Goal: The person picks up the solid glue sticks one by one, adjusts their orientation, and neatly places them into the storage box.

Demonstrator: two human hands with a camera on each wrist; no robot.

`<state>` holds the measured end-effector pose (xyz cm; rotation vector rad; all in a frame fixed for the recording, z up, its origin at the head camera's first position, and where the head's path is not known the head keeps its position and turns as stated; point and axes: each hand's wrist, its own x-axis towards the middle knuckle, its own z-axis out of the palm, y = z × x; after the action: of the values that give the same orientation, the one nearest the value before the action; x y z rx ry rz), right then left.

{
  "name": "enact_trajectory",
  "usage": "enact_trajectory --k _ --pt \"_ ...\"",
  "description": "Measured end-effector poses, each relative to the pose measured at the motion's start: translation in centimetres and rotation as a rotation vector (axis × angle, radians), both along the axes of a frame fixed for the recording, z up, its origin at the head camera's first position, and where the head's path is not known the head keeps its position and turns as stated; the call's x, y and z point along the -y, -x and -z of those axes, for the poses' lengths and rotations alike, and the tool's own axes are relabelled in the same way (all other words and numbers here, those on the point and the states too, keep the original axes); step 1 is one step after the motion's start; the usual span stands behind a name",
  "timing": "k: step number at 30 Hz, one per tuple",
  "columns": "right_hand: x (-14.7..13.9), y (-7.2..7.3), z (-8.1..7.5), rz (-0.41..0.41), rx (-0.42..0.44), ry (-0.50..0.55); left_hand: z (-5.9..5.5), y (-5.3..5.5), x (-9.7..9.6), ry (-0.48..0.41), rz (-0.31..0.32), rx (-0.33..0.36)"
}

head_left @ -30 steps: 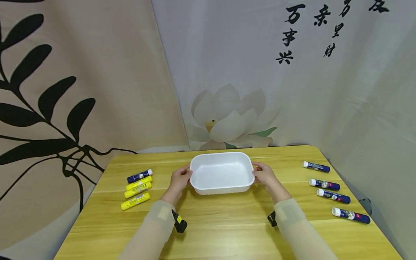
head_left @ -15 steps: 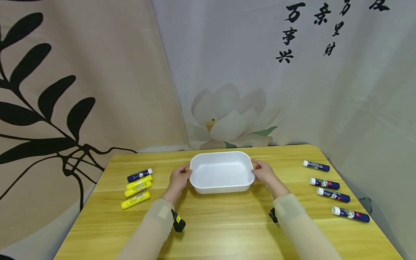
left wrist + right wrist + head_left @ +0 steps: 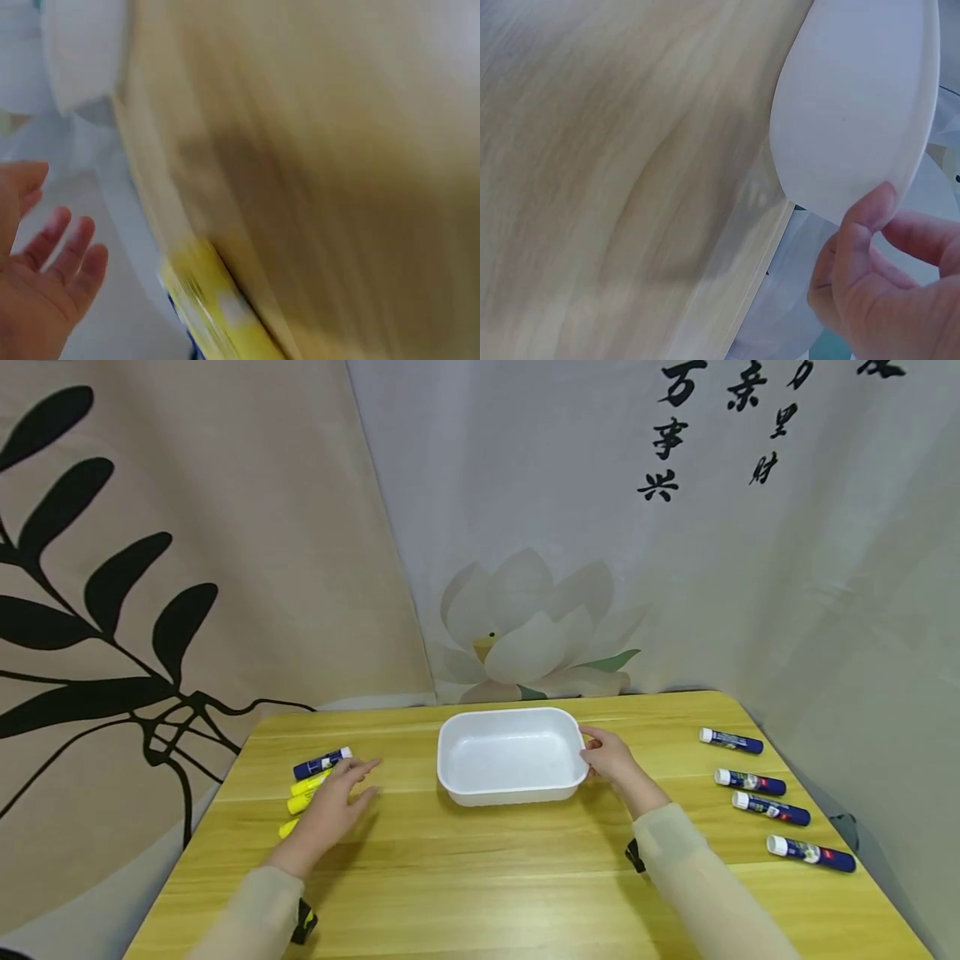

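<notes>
A white rectangular plastic box (image 3: 513, 756) sits on the wooden table (image 3: 480, 877), its inside bare. At the box's right end, my right hand (image 3: 611, 758) pinches the rim; in the right wrist view, thumb and fingers (image 3: 874, 206) meet at the edge of the white wall. My left hand (image 3: 330, 810) is off the box, fingers spread, over the glue sticks at the left. It partly covers the yellow glue sticks (image 3: 302, 802), while a navy glue stick (image 3: 318, 765) with a white cap shows behind them. The left wrist view shows a blurred yellow glue stick (image 3: 217, 307) beside the hand.
Several navy glue sticks with white caps lie apart along the table's right side, the nearest glue stick (image 3: 810, 853) close to the right edge. A printed curtain (image 3: 540, 527) hangs behind the table.
My left hand has let go of the box's left end and moved left and toward me, over the yellow glue sticks. The right hand and the box have stayed in place.
</notes>
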<state>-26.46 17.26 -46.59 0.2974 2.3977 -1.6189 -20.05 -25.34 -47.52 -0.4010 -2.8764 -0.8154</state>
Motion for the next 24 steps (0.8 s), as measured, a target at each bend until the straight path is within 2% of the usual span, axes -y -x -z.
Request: enact_trajectory --k 5,7,9,12,16,24 --pt "-0.1 -0.1 -0.3 -0.007 0.008 -0.005 0.4 -2.0 4.3 0.336 0.058 -0.139" --pt "-0.1 -0.1 -0.4 -0.010 0.009 -0.005 0.6 -2.6 5.6 0.432 0.072 -0.163" --pt "-0.1 -0.1 -0.4 -0.014 0.008 -0.011 0.9 -3.1 6.6 0.490 0.082 -0.157" --pt "-0.2 -0.1 -0.4 -0.016 0.004 -0.026 1.3 -3.4 7.4 0.513 0.088 -0.131" --pt "-0.2 -0.2 -0.4 -0.016 0.006 -0.035 1.8 -3.2 7.7 0.525 0.084 -0.082" --pt "-0.1 -0.1 -0.4 -0.015 0.004 -0.017 1.8 -3.1 7.2 0.567 0.084 -0.009"
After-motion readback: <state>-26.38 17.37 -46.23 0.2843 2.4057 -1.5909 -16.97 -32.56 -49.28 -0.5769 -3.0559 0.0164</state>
